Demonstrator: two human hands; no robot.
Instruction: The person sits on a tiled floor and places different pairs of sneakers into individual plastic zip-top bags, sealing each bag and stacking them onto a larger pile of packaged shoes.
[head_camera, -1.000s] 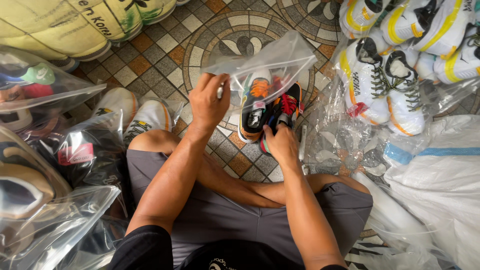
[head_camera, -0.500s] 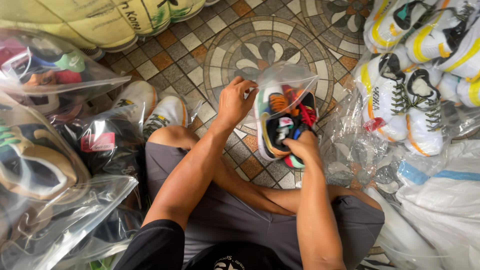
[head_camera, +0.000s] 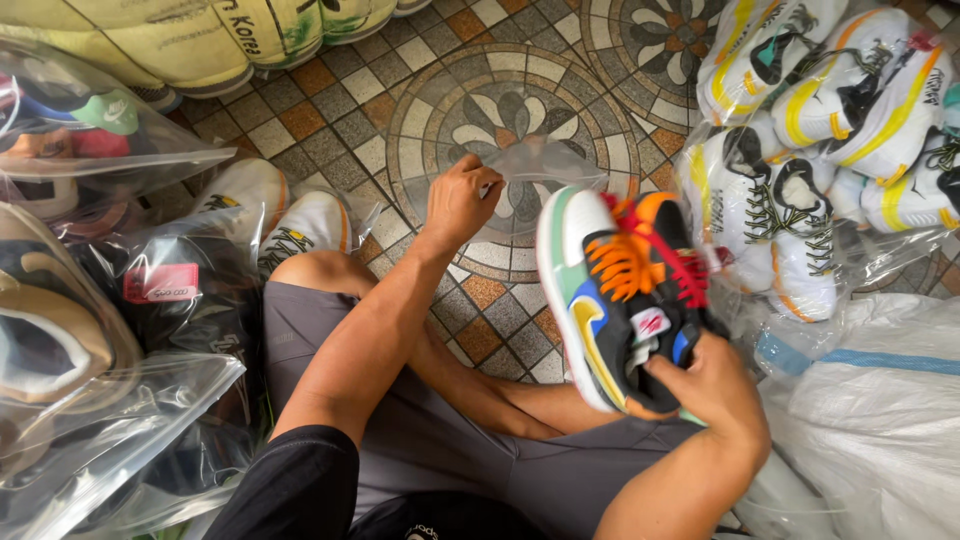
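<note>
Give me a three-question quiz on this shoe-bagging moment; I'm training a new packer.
1. True or false: the pair of multicoloured sneakers is inside the clear plastic bag.
2. Which hand grips the sneakers? A) left hand B) right hand
3. What lies under the bag?

Key:
1. False; they are outside it.
2. B, the right hand; the left hand pinches the bag.
3. The patterned tile floor.

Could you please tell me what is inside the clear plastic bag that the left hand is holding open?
The clear plastic bag, pinched by the left hand, looks empty: only the patterned floor tiles show through it. The colourful sneakers are outside it, gripped by the right hand.
</note>
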